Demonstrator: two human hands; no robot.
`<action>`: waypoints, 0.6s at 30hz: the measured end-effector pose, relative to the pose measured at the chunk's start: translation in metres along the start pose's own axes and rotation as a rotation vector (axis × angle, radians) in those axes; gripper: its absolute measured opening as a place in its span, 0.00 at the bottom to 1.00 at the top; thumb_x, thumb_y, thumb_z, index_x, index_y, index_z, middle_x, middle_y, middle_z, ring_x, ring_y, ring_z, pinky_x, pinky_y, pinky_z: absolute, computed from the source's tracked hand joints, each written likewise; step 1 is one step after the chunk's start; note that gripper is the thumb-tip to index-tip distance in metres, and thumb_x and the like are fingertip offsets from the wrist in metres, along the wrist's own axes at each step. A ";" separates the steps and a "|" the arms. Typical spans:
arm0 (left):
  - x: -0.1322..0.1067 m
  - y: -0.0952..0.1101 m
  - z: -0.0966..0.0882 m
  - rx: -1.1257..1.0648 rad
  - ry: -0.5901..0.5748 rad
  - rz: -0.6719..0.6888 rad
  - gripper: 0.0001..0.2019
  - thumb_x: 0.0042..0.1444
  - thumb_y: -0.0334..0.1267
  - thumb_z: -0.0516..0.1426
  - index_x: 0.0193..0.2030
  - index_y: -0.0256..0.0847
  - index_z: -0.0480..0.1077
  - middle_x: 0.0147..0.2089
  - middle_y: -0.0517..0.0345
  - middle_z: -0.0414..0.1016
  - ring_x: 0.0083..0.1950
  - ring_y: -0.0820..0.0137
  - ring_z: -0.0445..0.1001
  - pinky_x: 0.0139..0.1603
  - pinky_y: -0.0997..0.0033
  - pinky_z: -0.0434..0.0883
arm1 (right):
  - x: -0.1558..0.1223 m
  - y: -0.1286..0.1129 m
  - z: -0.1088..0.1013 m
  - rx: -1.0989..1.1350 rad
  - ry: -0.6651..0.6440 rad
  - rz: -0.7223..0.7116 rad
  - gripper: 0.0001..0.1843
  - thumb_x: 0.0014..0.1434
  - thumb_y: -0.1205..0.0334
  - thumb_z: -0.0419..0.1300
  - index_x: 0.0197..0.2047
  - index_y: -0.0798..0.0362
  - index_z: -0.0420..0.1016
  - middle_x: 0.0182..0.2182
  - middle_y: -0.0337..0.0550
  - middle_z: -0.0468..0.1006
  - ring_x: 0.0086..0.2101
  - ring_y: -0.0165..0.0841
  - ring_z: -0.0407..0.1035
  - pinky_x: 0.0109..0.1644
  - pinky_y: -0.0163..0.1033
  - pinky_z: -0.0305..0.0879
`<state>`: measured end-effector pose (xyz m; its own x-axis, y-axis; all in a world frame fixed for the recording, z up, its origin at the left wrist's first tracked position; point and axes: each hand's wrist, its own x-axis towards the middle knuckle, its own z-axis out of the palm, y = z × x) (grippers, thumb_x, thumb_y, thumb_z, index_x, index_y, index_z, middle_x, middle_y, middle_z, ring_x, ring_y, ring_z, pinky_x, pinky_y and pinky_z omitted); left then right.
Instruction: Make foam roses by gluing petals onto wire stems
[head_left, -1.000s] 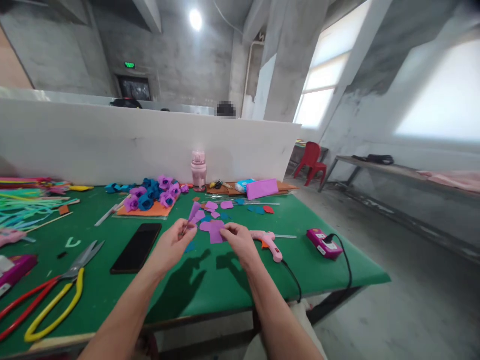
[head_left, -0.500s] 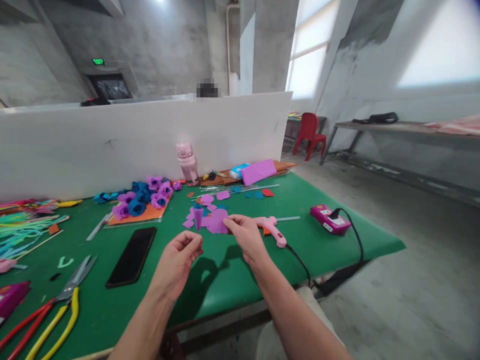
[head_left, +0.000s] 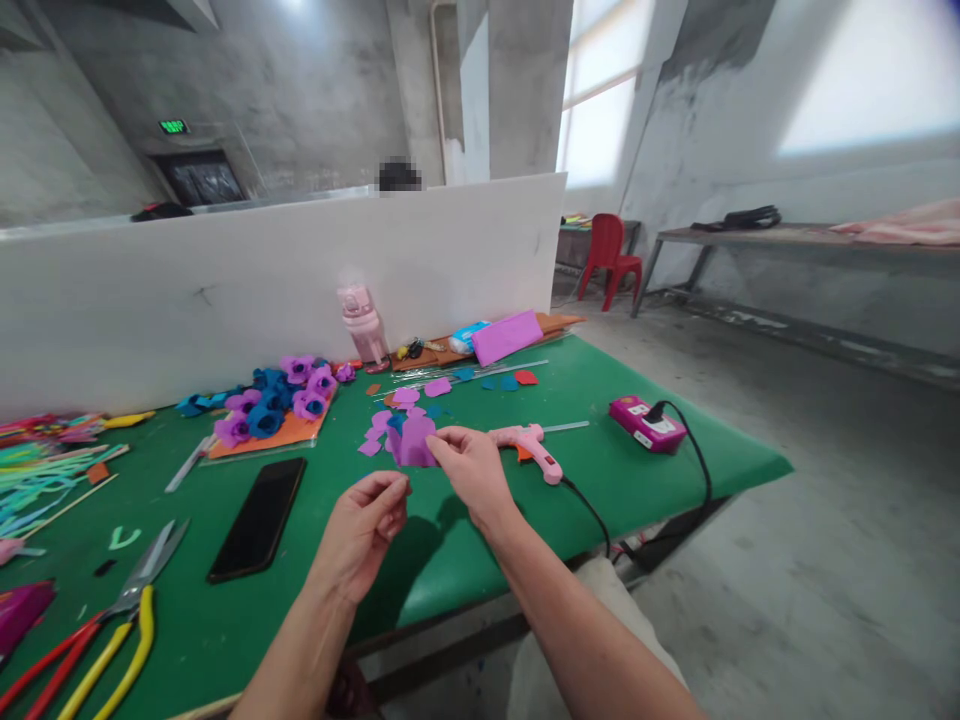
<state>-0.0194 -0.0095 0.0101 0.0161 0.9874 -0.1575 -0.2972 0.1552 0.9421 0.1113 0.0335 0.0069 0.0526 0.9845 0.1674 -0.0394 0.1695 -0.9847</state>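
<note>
My left hand (head_left: 367, 525) is closed in a pinch just below a small rolled purple paper cone (head_left: 394, 446), whose lower tip is at the fingertips. Between finger and thumb of my right hand (head_left: 471, 472) is the edge of a purple paper petal (head_left: 417, 440). The petal stands up against the cone and partly covers it. Behind them, loose purple petals (head_left: 371, 447) lie on the green table. A pink glue gun (head_left: 534, 440) rests just right of my right hand, its cord running toward the table's front edge.
Purple and blue paper flowers (head_left: 268, 411) lie at back left, near a black phone (head_left: 259, 517) and red-and-yellow-handled shears (head_left: 133, 600). A pink bottle (head_left: 364, 325) stands by the white partition (head_left: 277, 280). A magenta power box (head_left: 646, 422) sits at right.
My right hand has brought the purple petal left, up against the rolled cone. The left hand keeps its pinch. The whole view has shifted slightly.
</note>
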 end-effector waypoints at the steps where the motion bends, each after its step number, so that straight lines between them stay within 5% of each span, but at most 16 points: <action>1: 0.000 -0.001 0.001 0.007 0.004 0.004 0.11 0.37 0.40 0.66 0.25 0.37 0.71 0.17 0.68 0.56 0.18 0.83 0.51 0.18 0.80 0.50 | 0.000 0.000 0.001 -0.002 -0.002 -0.005 0.12 0.48 0.57 0.54 0.20 0.55 0.69 0.16 0.34 0.61 0.20 0.25 0.51 0.24 0.31 0.51; 18: 0.001 -0.006 0.006 0.054 0.069 0.060 0.09 0.37 0.37 0.66 0.26 0.37 0.73 0.17 0.65 0.64 0.18 0.82 0.57 0.18 0.80 0.54 | -0.007 -0.007 0.001 0.012 0.035 -0.039 0.13 0.49 0.56 0.53 0.22 0.55 0.72 0.16 0.34 0.62 0.19 0.25 0.50 0.22 0.31 0.48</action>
<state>-0.0122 -0.0091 0.0060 -0.0664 0.9907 -0.1188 -0.2438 0.0993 0.9647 0.1103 0.0260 0.0124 0.0896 0.9749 0.2037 -0.0490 0.2086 -0.9768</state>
